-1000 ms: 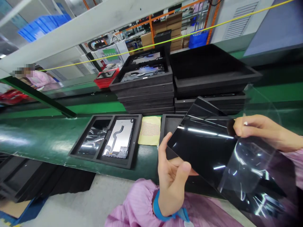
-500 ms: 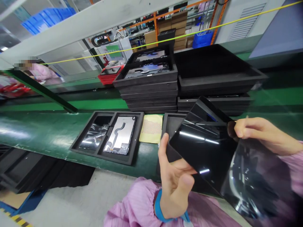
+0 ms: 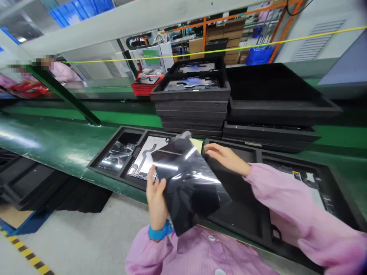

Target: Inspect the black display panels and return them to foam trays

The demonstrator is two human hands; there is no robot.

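My left hand [image 3: 156, 200] grips the lower left edge of a glossy black panel [image 3: 186, 183], which is tilted upright over the belt's near edge with wrinkled clear film on its face. My right hand [image 3: 226, 157] is off the panel and reaches forward with fingers stretched out. It hovers over the left end of a black foam tray [image 3: 259, 225], close to a yellow dotted sheet [image 3: 198, 143] that shows behind the panel's top. I see nothing in its fingers.
A second black tray [image 3: 97, 162] on the green conveyor belt [image 3: 57, 141] holds a film-wrapped part and a silver panel [image 3: 145, 162] with a flex cable. Two stacks of black trays [image 3: 192, 110] stand behind. A red tray [image 3: 146, 84] and a person in pink [image 3: 61, 70] are farther back.
My right hand has let go of the panel's upper corner and reached forward over the tray. My left hand has swung the panel left and lower. The view has tipped down and right.
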